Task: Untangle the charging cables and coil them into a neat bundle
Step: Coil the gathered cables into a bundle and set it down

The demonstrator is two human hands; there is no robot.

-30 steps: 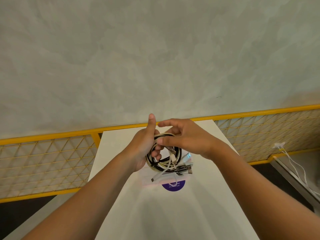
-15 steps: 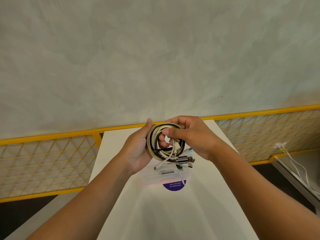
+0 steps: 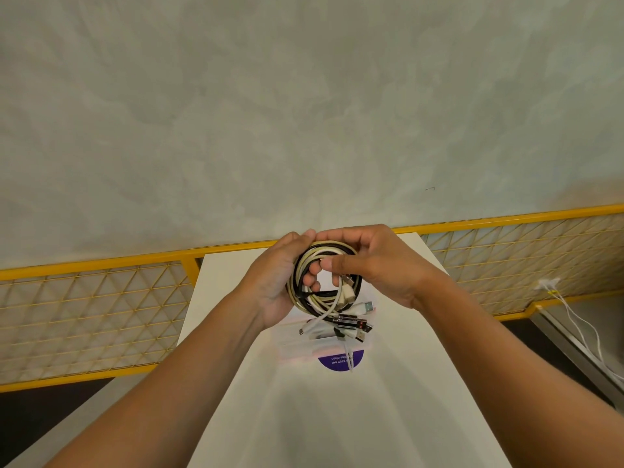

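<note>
My left hand [image 3: 271, 285] and right hand [image 3: 383, 265] both curl round the cable coil [image 3: 314, 304], plugs [image 3: 351, 323] dangling. Below, a purple sticker [image 3: 332, 361] reads, upside down, "keep our … clean".

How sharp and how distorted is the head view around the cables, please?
Head view: the cable coil is fairly sharp between the left hand and right hand; the yellow railing bends from wide-angle distortion; the white table carries a soft sheen.

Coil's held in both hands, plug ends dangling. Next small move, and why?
Probably tuck the plug ends into the coil: the left hand and right hand both grip it, but several ends hang loose below it.
</note>
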